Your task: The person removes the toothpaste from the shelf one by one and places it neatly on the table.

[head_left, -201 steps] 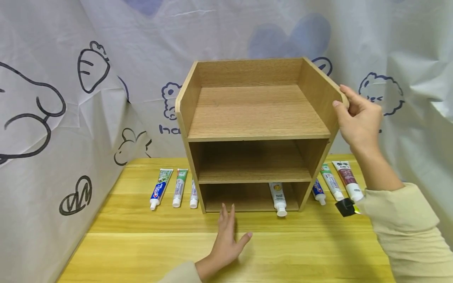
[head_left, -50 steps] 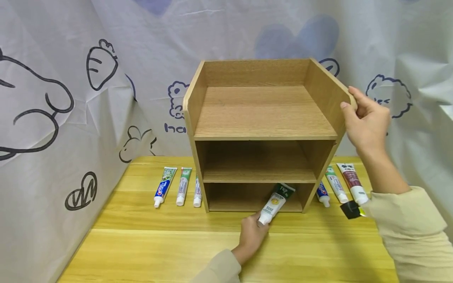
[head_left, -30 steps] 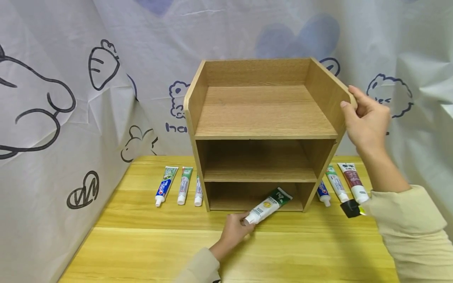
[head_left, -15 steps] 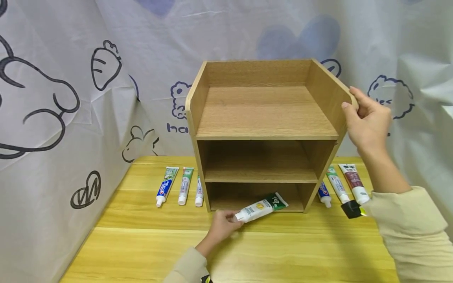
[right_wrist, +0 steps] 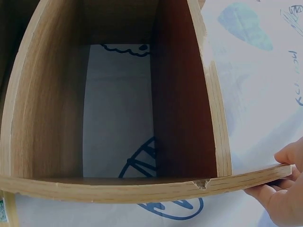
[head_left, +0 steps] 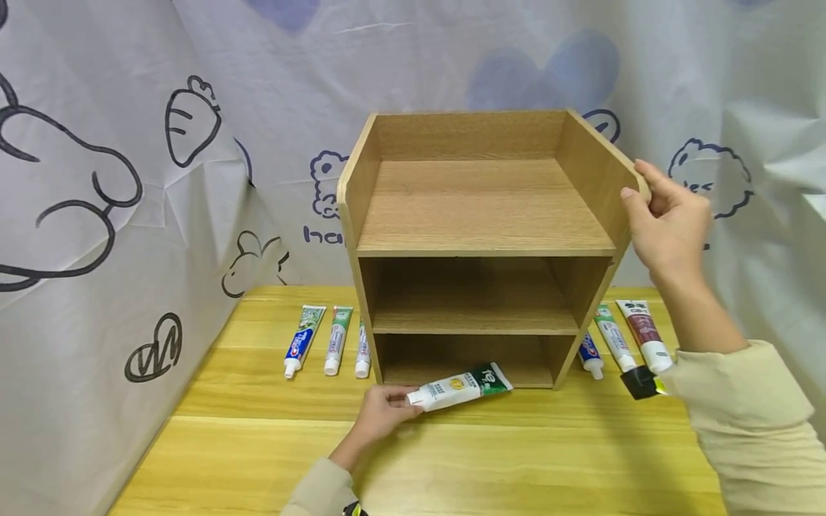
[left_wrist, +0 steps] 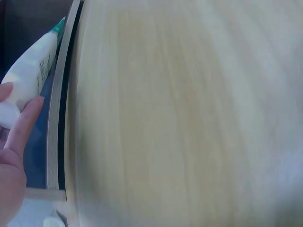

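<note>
My left hand [head_left: 381, 414] pinches the capped end of a white and green toothpaste tube [head_left: 454, 388]. The tube lies nearly crosswise at the front of the bottom compartment of a small wooden shelf [head_left: 484, 204], its green end pointing right. In the left wrist view, thumb and finger [left_wrist: 29, 116] sit on either side of the tube's white cap [left_wrist: 8, 115]. High on the shelf's right side panel, my right hand [head_left: 674, 226] grips the front edge. The right wrist view shows that hand [right_wrist: 286, 189] with the panel's end between thumb and fingers.
Left of the shelf, a blue and green toothpaste tube [head_left: 301, 342] lies beside two white tubes, one partly hidden. On the right lie a blue tube [head_left: 590, 356], a green and white tube [head_left: 615, 337] and a maroon and white tube [head_left: 645, 335]. A patterned cloth [head_left: 258, 107] hangs behind.
My left hand went from open before the shelf to gripping the tube in the bottom compartment. The tube came forward, swung crosswise and moved left. The right hand stayed on the panel.
</note>
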The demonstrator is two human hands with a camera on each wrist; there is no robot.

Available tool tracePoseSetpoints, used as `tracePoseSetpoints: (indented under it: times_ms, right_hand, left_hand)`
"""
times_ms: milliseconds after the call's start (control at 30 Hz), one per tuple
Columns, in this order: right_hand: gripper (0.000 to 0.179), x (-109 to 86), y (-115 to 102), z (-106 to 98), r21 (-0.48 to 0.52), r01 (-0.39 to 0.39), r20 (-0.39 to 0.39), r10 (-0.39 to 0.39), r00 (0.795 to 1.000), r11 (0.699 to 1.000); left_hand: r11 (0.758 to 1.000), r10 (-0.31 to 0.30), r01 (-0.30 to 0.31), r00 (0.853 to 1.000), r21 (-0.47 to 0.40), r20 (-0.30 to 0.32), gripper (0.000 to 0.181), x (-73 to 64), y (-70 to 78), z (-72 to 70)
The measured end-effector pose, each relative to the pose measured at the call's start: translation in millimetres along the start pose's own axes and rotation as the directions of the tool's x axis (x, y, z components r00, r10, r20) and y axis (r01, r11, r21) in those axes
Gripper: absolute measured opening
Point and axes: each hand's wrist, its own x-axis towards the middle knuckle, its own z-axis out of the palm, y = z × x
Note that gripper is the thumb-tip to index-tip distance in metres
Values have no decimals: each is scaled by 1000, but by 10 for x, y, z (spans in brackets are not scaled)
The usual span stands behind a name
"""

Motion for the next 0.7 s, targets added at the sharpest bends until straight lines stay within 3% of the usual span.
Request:
tracePoseSetpoints:
  times_ms: [433,700]
  right_hand:
    - [40,9,23,-2,-11,39,-10,-39,999,999]
    - [40,18,27,-9,-26,65,10,-65,998,998]
  left_hand:
    - [997,-42,44,998,-56,39,36,-60,27,-209]
    - [984,-91,96,995,-151,43,40,-147,16,-332]
